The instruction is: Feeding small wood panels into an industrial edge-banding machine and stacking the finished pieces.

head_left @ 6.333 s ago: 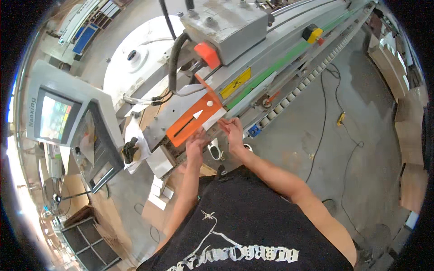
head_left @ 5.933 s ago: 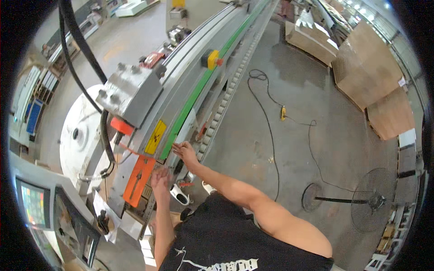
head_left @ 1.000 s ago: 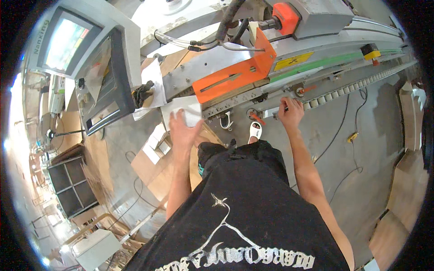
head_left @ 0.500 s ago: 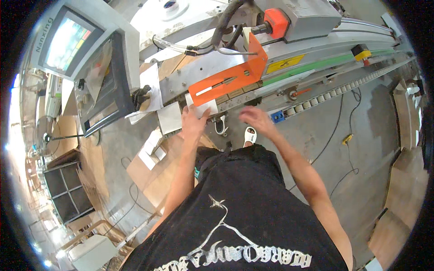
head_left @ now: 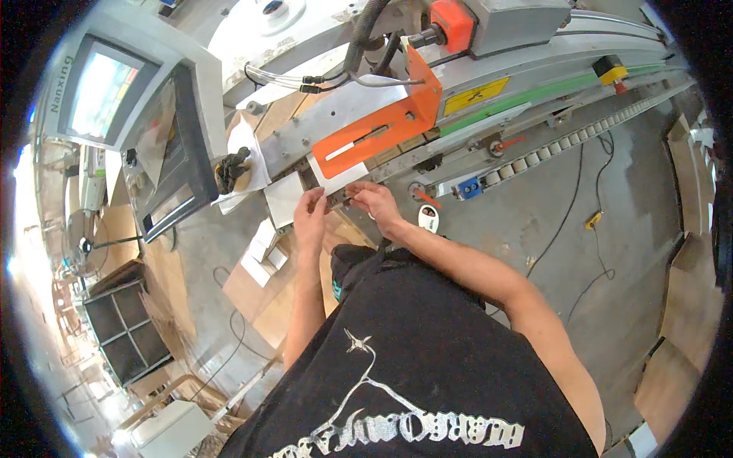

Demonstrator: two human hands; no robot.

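Observation:
A small white panel (head_left: 341,178) lies on the machine's bed, its far part beneath an orange guard plate (head_left: 374,136). My left hand (head_left: 310,217) is at the panel's near left corner, thumb and fingers drawn together on it. At the near edge, a little to the right, my right hand (head_left: 374,203) has its fingertips closed on the same panel. The fingertips are small here, so the exact grip is hard to make out. Left of the panel, a second white piece (head_left: 285,200) rests flat on the bed.
A control console (head_left: 114,88) with a lit screen stands at the left, a dark glove (head_left: 232,169) beside it. White pieces (head_left: 265,252) are stacked on a brown board (head_left: 256,294) below. A segmented rail (head_left: 565,143) runs right, and cables (head_left: 574,221) lie on the floor.
My right hand has moved left to the panel's near edge. My left hand has drawn back from the panel's top to its near corner. The view has shifted slightly.

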